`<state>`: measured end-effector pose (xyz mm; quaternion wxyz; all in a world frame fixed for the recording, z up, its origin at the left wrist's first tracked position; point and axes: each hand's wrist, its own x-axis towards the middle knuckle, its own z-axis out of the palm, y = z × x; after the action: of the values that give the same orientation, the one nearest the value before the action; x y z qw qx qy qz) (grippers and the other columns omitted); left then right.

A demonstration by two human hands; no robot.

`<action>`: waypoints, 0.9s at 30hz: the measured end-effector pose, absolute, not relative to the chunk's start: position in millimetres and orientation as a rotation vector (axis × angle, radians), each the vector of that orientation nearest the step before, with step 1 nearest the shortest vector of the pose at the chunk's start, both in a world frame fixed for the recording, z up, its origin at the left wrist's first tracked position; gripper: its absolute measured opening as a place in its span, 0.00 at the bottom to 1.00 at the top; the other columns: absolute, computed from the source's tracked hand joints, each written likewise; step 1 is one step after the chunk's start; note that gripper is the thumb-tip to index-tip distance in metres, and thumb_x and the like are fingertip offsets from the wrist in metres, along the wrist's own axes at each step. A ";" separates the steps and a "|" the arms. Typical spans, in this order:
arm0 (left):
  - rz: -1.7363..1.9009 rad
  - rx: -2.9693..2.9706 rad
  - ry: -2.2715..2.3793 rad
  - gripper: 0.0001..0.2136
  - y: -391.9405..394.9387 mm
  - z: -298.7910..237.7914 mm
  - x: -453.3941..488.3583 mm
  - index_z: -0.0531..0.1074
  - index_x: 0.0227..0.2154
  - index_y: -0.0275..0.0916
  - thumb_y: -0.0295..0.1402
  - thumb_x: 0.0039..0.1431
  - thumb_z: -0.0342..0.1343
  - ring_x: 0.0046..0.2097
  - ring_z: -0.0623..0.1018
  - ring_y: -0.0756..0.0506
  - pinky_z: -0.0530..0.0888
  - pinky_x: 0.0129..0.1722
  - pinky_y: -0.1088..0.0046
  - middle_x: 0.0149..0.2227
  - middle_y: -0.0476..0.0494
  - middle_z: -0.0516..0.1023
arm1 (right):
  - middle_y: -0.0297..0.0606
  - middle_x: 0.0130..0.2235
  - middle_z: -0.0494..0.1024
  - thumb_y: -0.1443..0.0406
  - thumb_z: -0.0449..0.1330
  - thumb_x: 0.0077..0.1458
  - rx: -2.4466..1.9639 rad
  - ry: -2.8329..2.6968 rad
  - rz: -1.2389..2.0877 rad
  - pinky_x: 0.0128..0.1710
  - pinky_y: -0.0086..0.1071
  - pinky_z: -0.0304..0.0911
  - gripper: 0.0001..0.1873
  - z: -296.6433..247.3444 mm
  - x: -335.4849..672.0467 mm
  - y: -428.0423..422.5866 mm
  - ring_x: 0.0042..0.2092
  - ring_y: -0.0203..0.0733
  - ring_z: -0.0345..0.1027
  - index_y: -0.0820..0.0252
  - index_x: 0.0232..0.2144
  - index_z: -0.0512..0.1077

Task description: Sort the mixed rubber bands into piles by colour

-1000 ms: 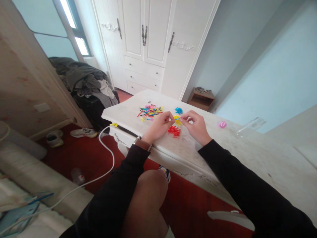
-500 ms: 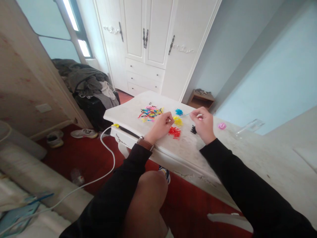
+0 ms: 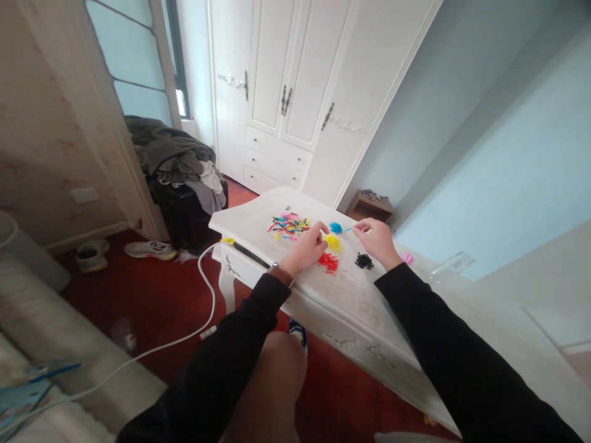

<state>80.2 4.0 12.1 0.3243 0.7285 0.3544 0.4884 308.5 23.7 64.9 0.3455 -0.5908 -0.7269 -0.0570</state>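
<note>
My right hand [image 3: 376, 240] is closed in a pinch on a thin blue rubber band [image 3: 348, 229], which sticks out leftward from the fingertips. Just left of it lies a small blue pile [image 3: 336, 228]. My left hand [image 3: 307, 247] hovers by the yellow pile [image 3: 332, 243], thumb and forefinger apart with nothing visible between them. Below that is a red pile [image 3: 328, 263]. A black pile [image 3: 364, 261] sits under my right hand. Beyond my left hand spreads a mixed heap of coloured bands [image 3: 289, 226], partly hidden by the fingers.
The white table [image 3: 341, 301] carries a pink item [image 3: 407, 258] and a clear glass-like object [image 3: 452, 266] on the right. A white cable [image 3: 213, 295] hangs off its left edge. Behind stand a white wardrobe [image 3: 277, 147] and a clothes heap [image 3: 175, 154].
The view has shifted, so the table sits lower. My left thumb and forefinger have parted. My right hand still pinches the blue band, now nearer the blue pile, and the black pile shows more fully.
</note>
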 end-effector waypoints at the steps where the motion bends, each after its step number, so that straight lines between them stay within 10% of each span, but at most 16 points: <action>1: 1.272 1.902 0.924 0.12 3.9 12.6 79.8 0.66 0.41 0.41 0.20 0.56 0.49 0.29 0.65 0.47 0.59 0.33 0.70 0.23 0.57 0.61 | 0.39 0.32 0.82 0.64 0.65 0.52 -1.584 -1.892 -0.146 0.38 0.38 0.64 0.05 67.8 309.2 32.2 0.34 0.44 0.72 0.59 0.28 0.80; 16: 1.339 1.933 0.843 0.21 10.8 0.8 80.6 0.58 0.58 0.37 0.20 0.62 0.42 0.35 0.74 0.45 0.68 0.44 0.69 0.29 0.51 0.72 | 0.45 0.40 0.85 0.60 0.67 0.55 -1.986 -2.003 -0.138 0.40 0.34 0.65 0.08 68.5 297.1 81.5 0.41 0.46 0.77 0.58 0.34 0.83; 27: 1.404 1.923 0.711 0.26 11.2 -2.8 82.2 0.52 0.64 0.33 0.22 0.63 0.47 0.42 0.78 0.46 0.70 0.49 0.69 0.36 0.46 0.76 | 0.36 0.33 0.77 0.63 0.62 0.60 -1.122 -2.071 -0.041 0.44 0.38 0.65 0.06 42.4 262.0 1.0 0.40 0.44 0.70 0.56 0.31 0.78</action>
<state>82.2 11.2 -2.8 0.3227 0.7325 0.2708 0.5348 262.0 1.0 42.4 0.3830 -0.4401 -0.8120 -0.0160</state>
